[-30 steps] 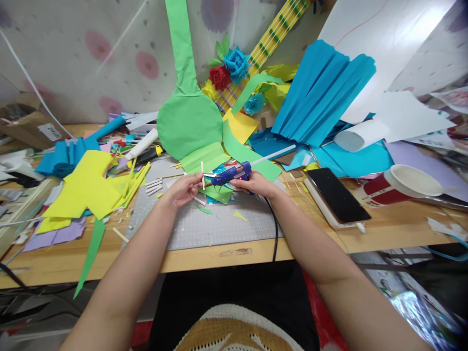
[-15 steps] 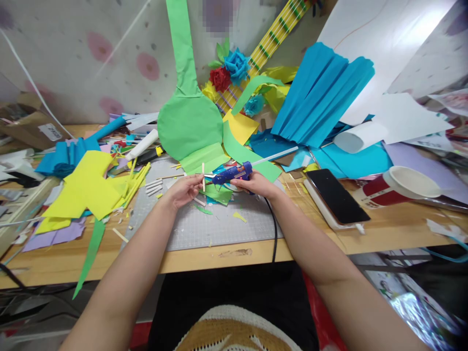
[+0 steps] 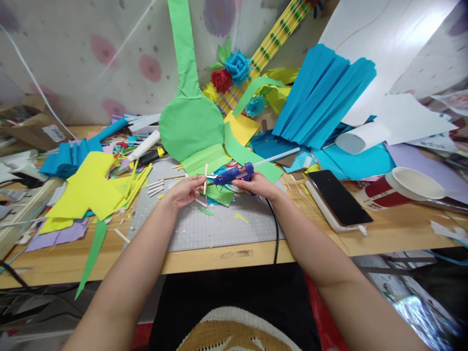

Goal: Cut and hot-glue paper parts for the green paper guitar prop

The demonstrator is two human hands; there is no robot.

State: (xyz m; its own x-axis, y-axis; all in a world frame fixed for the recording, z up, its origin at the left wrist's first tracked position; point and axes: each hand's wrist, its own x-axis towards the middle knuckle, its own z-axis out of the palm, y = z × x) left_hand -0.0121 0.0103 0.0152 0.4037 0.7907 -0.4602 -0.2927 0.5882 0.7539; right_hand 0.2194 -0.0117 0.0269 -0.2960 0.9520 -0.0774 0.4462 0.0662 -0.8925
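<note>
Over the grey cutting mat, my right hand is closed round a blue glue gun. A long clear glue stick sticks out of its back, and the black cord hangs over the table's edge. My left hand pinches a short pale wooden stick, held nearly upright right by the gun's nozzle. Whether the nozzle touches the stick I cannot tell. Several short white sticks lie left of my left hand. Behind both hands stands a green paper-covered lute shape.
Yellow paper and crumpled blue paper lie on the left. On the right are a phone and a red-and-white paper cup. Pleated blue paper leans at the back, near a yellow guitar shape with paper flowers.
The whole view has shifted very slightly. My hands, the glue gun and the stick keep nearly the same positions relative to each other.
</note>
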